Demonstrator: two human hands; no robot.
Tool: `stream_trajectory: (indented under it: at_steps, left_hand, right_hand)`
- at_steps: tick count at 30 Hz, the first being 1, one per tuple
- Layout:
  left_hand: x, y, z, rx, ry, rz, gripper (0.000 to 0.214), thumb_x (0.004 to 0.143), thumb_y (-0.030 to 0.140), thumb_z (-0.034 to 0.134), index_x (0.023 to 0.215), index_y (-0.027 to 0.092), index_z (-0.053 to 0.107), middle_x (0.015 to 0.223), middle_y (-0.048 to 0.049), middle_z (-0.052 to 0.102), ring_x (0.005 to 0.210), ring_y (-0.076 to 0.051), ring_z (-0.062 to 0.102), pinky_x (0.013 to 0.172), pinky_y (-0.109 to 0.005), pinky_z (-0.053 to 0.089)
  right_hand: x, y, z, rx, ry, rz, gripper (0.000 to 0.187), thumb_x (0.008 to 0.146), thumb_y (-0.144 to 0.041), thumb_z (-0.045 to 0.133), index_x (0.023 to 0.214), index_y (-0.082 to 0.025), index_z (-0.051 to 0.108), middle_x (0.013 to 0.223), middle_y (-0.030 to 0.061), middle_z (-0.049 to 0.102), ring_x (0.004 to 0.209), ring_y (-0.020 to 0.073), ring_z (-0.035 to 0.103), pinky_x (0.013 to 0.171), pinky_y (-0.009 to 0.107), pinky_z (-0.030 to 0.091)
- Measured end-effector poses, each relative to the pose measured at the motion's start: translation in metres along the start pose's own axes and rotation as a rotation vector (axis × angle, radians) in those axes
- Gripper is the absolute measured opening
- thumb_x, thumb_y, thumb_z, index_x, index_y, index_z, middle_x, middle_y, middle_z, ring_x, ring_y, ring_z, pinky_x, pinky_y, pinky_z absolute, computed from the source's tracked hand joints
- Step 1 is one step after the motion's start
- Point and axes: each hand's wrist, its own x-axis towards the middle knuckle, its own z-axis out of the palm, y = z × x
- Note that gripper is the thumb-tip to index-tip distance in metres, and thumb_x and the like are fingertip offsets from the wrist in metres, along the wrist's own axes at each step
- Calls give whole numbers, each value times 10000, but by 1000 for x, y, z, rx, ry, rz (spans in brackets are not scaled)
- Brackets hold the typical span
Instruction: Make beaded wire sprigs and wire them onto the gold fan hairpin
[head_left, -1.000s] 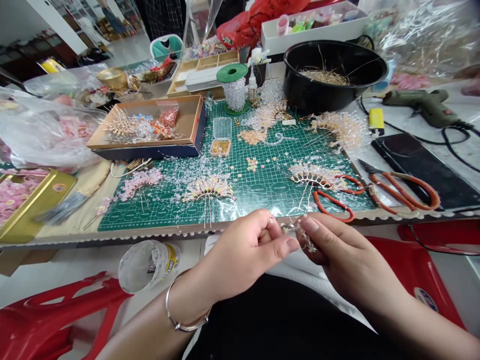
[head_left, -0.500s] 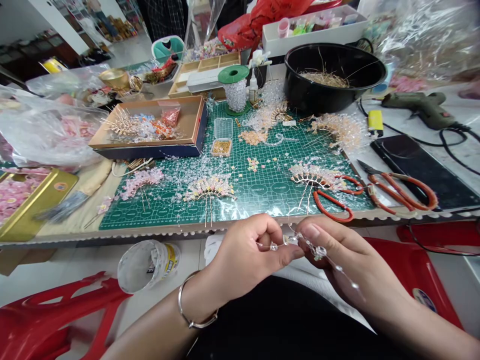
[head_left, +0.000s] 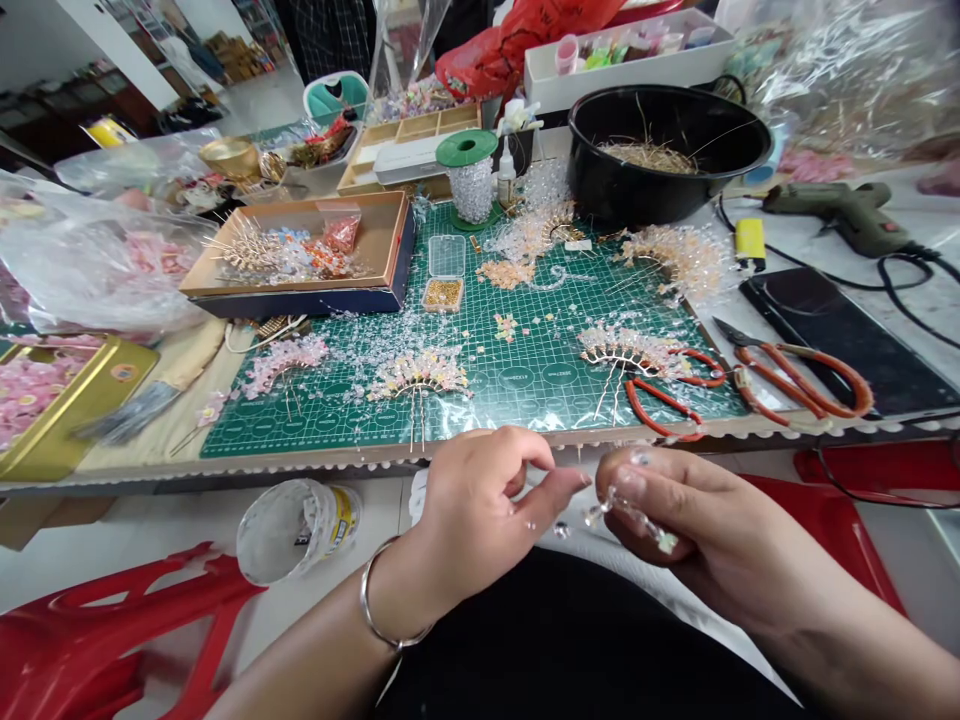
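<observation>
A strand of clear beads on thin wire (head_left: 634, 515), with a small pale flower bead at its lower end, is pinched between the thumb and fingers of my right hand (head_left: 712, 530). Loose clear beads of the strand hang in the gap between my hands. My left hand (head_left: 480, 520), with a silver bangle at its wrist, faces it with fingers curled and thumb pointing right; what it pinches, if anything, is too fine to see. Just beyond my hands on the green cutting mat (head_left: 517, 385) lie beaded hair combs (head_left: 418, 378), one of them (head_left: 630, 350) touching orange-handled scissors.
Pliers with orange handles (head_left: 802, 375) and a black phone (head_left: 832, 330) lie at right, near a glue gun (head_left: 840, 215). Behind stand a black basin (head_left: 667, 200), a bead spool (head_left: 471, 180) and a box (head_left: 300, 295). A brush (head_left: 157, 395) lies left.
My hands have moved slightly apart. The bead strand has shifted with my right hand, its flower end turning down, and the wire no longer visibly runs through my left fingertips.
</observation>
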Motion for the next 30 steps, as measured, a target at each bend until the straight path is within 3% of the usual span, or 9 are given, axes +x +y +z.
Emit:
stream_trajectory:
  at_steps: [5, 8, 11, 16, 20, 22, 23, 26, 30]
  left_hand:
    - [3, -6, -1, 160, 215, 381, 316, 894, 310, 767, 763, 210, 498, 505, 103, 450, 422, -72, 363, 449, -239, 270]
    - [5, -9, -4, 264, 179, 488, 429, 925, 317, 735, 662, 215, 412, 495, 86, 483, 408, -66, 341, 423, -251, 232]
    - [7, -14, -11, 297, 155, 511, 324, 945, 342, 710, 743, 196, 503, 541, 63, 572, 413, -69, 387, 417, -248, 260]
    - [9, -9, -45, 450, -49, 301, 66, 976, 243, 638, 927, 200, 647, 629, 47, 642, 536, -117, 566, 531, -253, 436]
    - [6, 27, -68, 724, 178, 122, 277, 927, 194, 663, 1199, 236, 636, 1291, -80, 689, 1076, -253, 700, 920, -386, 547]
    - [6, 44, -65, 617, 17, 176, 269, 938, 135, 589, 1192, 222, 608, 1442, -95, 596, 1265, -266, 617, 1048, -393, 496]
    - [6, 49, -61, 494, -176, 186, 248, 937, 113, 552, 1161, 208, 601, 1420, -95, 610, 1261, -250, 616, 1044, -371, 496]
    - [12, 49, -43, 221, -604, 65, 138, 917, 106, 518, 1001, 179, 599, 1004, -54, 725, 891, -190, 691, 759, -299, 532]
    - [19, 38, -28, 45, -712, -89, 83, 935, 173, 549, 891, 184, 619, 753, 29, 636, 658, -125, 557, 618, -265, 406]
  right_hand:
    - [-3, 8, -3, 32, -99, 116, 569, 784, -644, 739, 566, -200, 457, 455, -80, 268, 453, 73, 206, 472, 264, 152]
    - [-1, 9, -7, 4, -166, 159, 584, 727, -690, 743, 561, -212, 450, 430, -88, 244, 425, 72, 216, 452, 262, 157]
    - [3, 7, -17, -82, -204, 159, 567, 753, -701, 696, 577, -217, 459, 439, -89, 236, 433, 75, 202, 453, 266, 156]
    - [7, -4, -36, -362, -242, 95, 505, 868, -640, 623, 647, -200, 510, 563, -49, 357, 524, 98, 271, 500, 273, 200]
    - [6, -18, -33, -642, -309, 79, 408, 930, -443, 651, 657, -184, 494, 653, -36, 395, 593, 104, 325, 523, 259, 227]
    - [4, -26, -26, -741, -355, 59, 413, 961, -438, 601, 657, -185, 480, 649, -36, 407, 596, 106, 346, 525, 256, 245]
    - [3, -29, -23, -789, -377, 43, 413, 972, -449, 576, 668, -188, 480, 653, -35, 419, 602, 110, 362, 532, 254, 264]
    - [-1, -36, -21, -887, -399, 1, 427, 996, -508, 511, 704, -199, 480, 682, -32, 425, 624, 120, 391, 548, 248, 317]
    - [-6, -37, -28, -859, -389, 5, 417, 994, -524, 520, 730, -201, 522, 708, -26, 446, 651, 129, 419, 572, 243, 367]
